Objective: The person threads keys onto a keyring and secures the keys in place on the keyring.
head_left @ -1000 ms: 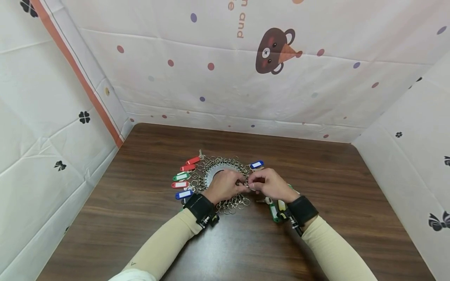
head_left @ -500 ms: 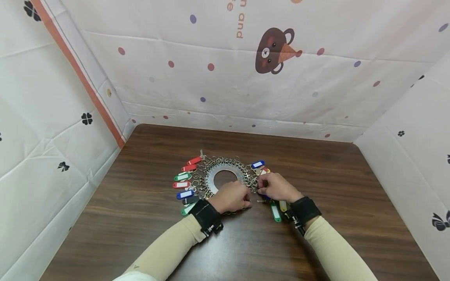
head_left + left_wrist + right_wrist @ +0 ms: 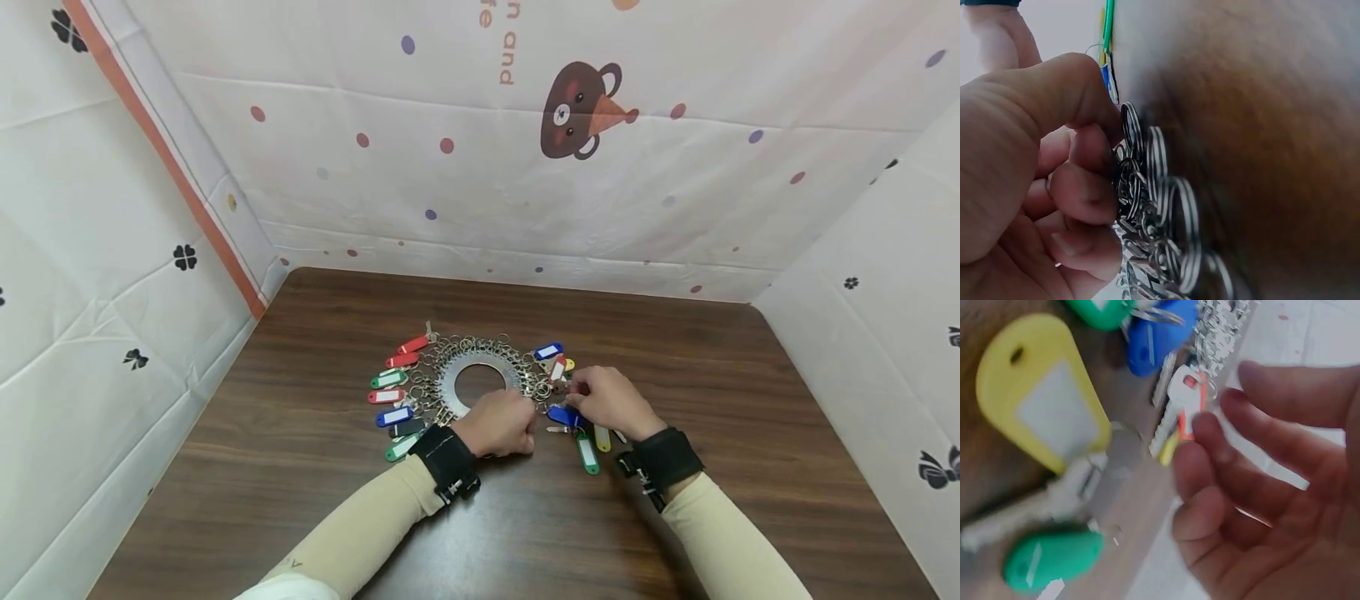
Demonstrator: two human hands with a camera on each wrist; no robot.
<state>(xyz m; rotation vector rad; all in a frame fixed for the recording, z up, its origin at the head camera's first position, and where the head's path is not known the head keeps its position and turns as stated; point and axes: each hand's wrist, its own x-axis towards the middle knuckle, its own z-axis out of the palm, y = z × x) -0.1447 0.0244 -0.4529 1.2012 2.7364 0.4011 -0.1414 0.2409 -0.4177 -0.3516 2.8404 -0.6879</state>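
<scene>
A round metal key holder [image 3: 452,383] lies on the table, hung all around with small clips and split rings [image 3: 1157,153]. At its near right edge is my left hand [image 3: 498,423], fingers curled; the left wrist view shows thumb and fingers gripping at a split ring. My right hand [image 3: 611,402] is just right of the holder, its thumb and loosely bent fingers apart with nothing between them. Below it lie a blue key tag [image 3: 564,415], a yellow key tag [image 3: 1054,394] with a key [image 3: 1035,509], and a green key tag [image 3: 588,453].
Red, green, blue and black key tags [image 3: 386,397] fan out on the holder's left side. A blue tag [image 3: 548,351] and a red tag [image 3: 558,368] lie at its upper right. The brown wooden table [image 3: 315,517] is enclosed by white printed cloth walls [image 3: 360,183].
My left hand has moved down toward the holder's near edge, uncovering its center. My right hand has let go near a red tag and shifted right, away from the holder.
</scene>
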